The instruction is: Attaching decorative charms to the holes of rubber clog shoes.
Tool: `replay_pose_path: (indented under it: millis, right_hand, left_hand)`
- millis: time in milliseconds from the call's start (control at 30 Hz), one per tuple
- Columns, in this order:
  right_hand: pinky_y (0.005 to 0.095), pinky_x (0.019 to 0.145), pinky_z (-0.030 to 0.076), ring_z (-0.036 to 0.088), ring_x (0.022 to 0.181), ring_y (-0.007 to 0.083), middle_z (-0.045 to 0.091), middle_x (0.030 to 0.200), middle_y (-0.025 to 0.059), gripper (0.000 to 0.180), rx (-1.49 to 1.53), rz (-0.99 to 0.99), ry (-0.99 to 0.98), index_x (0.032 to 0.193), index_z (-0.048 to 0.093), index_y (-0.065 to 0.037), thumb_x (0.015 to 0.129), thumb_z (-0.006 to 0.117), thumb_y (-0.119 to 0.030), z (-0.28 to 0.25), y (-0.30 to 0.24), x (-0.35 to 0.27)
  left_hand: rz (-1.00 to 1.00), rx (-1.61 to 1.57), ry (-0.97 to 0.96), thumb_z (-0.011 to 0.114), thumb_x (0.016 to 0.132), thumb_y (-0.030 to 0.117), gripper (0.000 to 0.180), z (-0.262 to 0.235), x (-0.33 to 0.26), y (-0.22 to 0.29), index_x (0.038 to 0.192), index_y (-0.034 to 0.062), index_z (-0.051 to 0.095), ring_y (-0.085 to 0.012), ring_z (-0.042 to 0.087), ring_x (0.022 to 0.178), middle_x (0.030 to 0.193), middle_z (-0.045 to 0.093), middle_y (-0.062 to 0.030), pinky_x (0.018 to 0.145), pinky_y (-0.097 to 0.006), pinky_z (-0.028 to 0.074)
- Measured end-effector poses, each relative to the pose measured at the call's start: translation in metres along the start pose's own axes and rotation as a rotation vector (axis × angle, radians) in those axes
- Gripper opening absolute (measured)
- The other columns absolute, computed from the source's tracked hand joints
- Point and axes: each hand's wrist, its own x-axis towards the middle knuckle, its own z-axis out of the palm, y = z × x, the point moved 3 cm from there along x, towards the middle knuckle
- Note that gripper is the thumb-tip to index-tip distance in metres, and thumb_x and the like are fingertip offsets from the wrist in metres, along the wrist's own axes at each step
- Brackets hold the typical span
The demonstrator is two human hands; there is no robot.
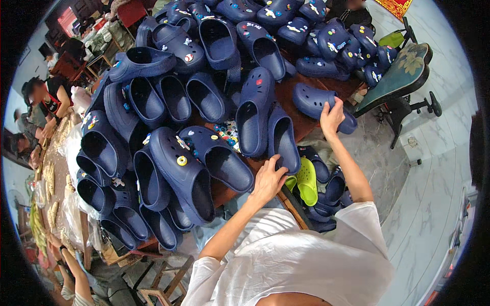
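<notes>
My right hand [332,115] grips a navy clog [309,99] by its side, off the table's right edge, with its holed toe pointing left. No charms show on that clog's visible side. My left hand [268,179] has its fingers bent over the heel rim of another navy clog [284,136], which lies sole down with its heel toward me. Beside it lies a further navy clog [253,115] with a small red charm on top. Small colourful charms [227,131] are spread in a gap among the clogs.
Piled navy clogs [181,160] cover most of the brown table [224,195], many with charms. Lime green clogs [307,181] and more navy ones lie low at the right. A chair [398,76] stands at far right. Other people sit at a table [60,168] on the left.
</notes>
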Motion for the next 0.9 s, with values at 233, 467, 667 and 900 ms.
replay_pose_path:
  millis: [233,467,667,900]
  right_hand:
    - [0.0501,0.093,0.039,0.056,0.109,0.0343,0.059,0.116,0.014,0.031,0.115,-0.123,-0.114,0.12,0.054,-0.009,0.092,0.061,-0.02,0.049,0.014,0.026]
    - [0.0482,0.095,0.04,0.05,0.115,0.0374,0.055,0.121,0.0151,0.042,-0.073,-0.073,-0.037,0.127,0.055,-0.012,0.09,0.065,-0.026,0.061,0.001,0.028]
    - [0.0494,0.097,0.038,0.046,0.117,0.0382,0.049,0.124,0.0194,0.045,0.225,-0.182,-0.344,0.126,0.051,-0.003,0.093,0.062,-0.033,0.032,-0.063,-0.029]
    - [0.0502,0.095,0.039,0.047,0.118,0.0406,0.046,0.127,0.0229,0.08,0.057,-0.331,-0.453,0.144,0.034,-0.001,0.083,0.07,-0.039,-0.013,-0.097,-0.058]
  left_hand:
    - [-0.057,-0.054,0.057,0.074,0.08,0.014,0.023,0.012,0.014,0.004,0.101,0.0105,0.068,-0.0329,0.06,0.1,0.137,0.047,-0.0187,0.082,-0.041,0.055]
    - [-0.107,-0.113,0.063,0.071,0.081,0.01,0.02,0.03,0.039,-0.003,0.1,0.0081,0.066,-0.0386,0.057,0.105,0.138,0.044,-0.0204,0.085,-0.044,0.055]
    - [-0.135,-0.266,0.052,0.068,0.082,0.003,0.06,0.025,0.043,-0.002,0.138,0.0104,0.048,-0.0387,0.057,0.111,0.148,0.033,-0.0251,0.09,-0.044,0.052]
    - [-0.255,-0.125,0.41,0.07,0.079,0.004,0.063,-0.021,0.027,0.008,0.137,0.0076,0.049,-0.037,0.054,0.103,0.13,0.045,-0.0246,0.089,-0.043,0.049]
